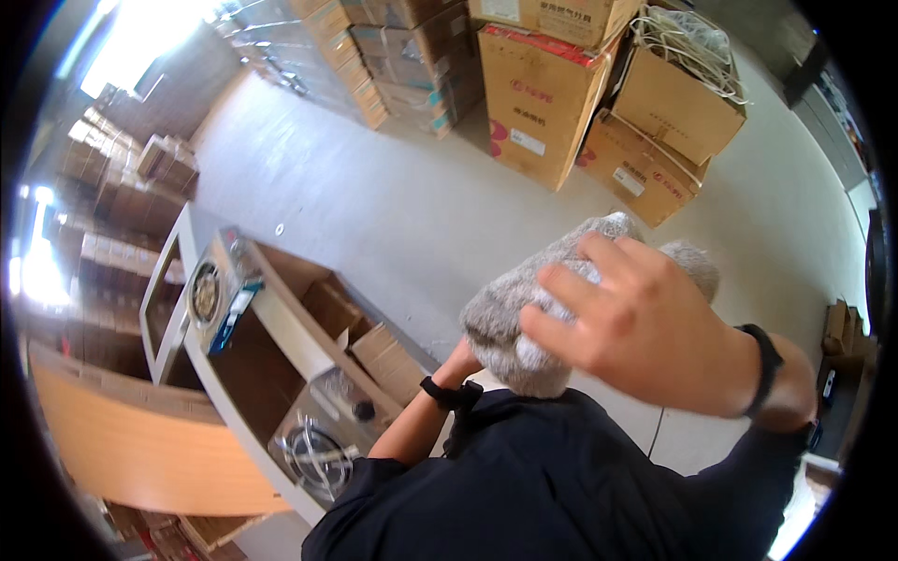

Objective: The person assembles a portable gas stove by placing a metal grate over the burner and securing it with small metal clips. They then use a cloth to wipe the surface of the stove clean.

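Both hands on a grey fuzzy cloth, held up close to the camera.

My right hand (645, 327) lies over the grey fuzzy cloth (533, 313), fingers (571, 290) curled and gripping it. My left hand (460, 360) is tucked beneath the cloth; I cannot tell its grip. Beyond the cloth stand stacked cardboard boxes (561, 93); left of it, a white counter (281, 327).

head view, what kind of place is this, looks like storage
Most likely a warehouse or stockroom: stacked cardboard boxes line a bare concrete floor, and more stacks fill the left side. A gas stove top sits unpacked in an open crate. Both hands hold a grey fluffy bundle.
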`<state>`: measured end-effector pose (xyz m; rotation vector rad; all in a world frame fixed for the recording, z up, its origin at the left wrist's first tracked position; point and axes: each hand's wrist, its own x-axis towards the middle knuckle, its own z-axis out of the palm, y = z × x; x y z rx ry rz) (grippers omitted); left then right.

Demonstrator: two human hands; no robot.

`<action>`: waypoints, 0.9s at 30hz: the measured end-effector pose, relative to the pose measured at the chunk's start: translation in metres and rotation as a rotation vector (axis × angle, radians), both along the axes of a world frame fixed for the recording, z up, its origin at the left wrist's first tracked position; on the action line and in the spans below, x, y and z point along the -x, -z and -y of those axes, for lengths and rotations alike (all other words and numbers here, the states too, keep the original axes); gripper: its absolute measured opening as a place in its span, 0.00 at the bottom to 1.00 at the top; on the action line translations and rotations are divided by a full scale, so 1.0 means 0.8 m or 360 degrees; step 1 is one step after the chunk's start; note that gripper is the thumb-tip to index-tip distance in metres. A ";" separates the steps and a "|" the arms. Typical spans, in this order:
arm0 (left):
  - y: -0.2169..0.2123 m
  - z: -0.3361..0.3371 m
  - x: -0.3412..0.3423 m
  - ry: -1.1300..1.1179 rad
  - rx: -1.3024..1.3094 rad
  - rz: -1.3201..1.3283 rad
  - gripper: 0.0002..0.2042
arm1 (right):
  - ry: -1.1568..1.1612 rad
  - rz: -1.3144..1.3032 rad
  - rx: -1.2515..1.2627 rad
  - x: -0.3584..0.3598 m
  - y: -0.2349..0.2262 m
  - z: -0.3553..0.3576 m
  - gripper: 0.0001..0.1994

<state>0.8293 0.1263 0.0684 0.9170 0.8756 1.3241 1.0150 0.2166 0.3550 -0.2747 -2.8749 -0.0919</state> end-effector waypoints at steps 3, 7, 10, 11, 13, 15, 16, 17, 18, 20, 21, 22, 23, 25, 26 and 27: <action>-0.015 -0.066 0.026 0.0022 -0.0050 -0.0015 0.30 | 0.0174 -0.0231 0.0167 0.022 0.058 -0.077 0.17; -0.035 -0.177 0.056 0.0521 -0.0315 -0.0022 0.33 | 0.0549 -0.0440 0.0385 0.018 0.103 -0.165 0.22; -0.051 -0.251 0.062 0.0727 -0.0146 0.0069 0.35 | 0.0776 -0.0734 0.0500 0.023 0.140 -0.218 0.24; -0.059 -0.273 0.061 0.0751 -0.0114 0.0067 0.35 | 0.0864 -0.0836 0.0537 0.022 0.151 -0.231 0.25; -0.080 -0.322 0.056 0.0789 -0.0060 0.0062 0.36 | 0.0904 -0.0907 0.0707 0.023 0.161 -0.262 0.30; -0.074 -0.373 0.048 0.0760 -0.0087 0.0113 0.36 | 0.0952 -0.0940 0.0800 0.020 0.167 -0.300 0.35; -0.064 -0.400 0.047 0.0737 -0.0050 0.0102 0.36 | 0.0890 -0.0884 0.0942 0.009 0.172 -0.324 0.40; -0.063 -0.431 0.048 0.0710 -0.0052 0.0078 0.33 | 0.0843 -0.1027 0.1152 -0.005 0.181 -0.352 0.40; -0.061 -0.459 0.049 0.0685 -0.0052 0.0055 0.31 | 0.0785 -0.1163 0.1367 -0.018 0.194 -0.380 0.40; -0.062 -0.517 0.054 0.0648 0.0054 0.0043 0.27 | 0.0825 -0.1454 0.1879 -0.036 0.195 -0.430 0.40; -0.065 -0.547 0.049 0.0557 -0.0017 -0.0070 0.23 | 0.0924 -0.1672 0.2151 -0.041 0.191 -0.453 0.40; -0.068 -0.578 0.044 0.0466 -0.0084 -0.0183 0.19 | 0.1016 -0.1822 0.2229 -0.050 0.197 -0.481 0.39; -0.078 -0.612 0.040 0.0469 -0.0088 -0.0300 0.18 | 0.1102 -0.1964 0.2330 -0.054 0.198 -0.511 0.39; -0.108 -0.680 0.029 0.0409 -0.0110 -0.0434 0.17 | 0.1129 -0.2199 0.2456 -0.074 0.194 -0.582 0.36; -0.127 -0.708 0.021 0.0335 -0.0120 -0.0454 0.17 | 0.1160 -0.2143 0.2301 -0.095 0.206 -0.619 0.35; -0.162 -0.734 -0.004 0.0195 -0.0168 -0.0365 0.18 | 0.1214 -0.1921 0.1852 -0.103 0.200 -0.646 0.34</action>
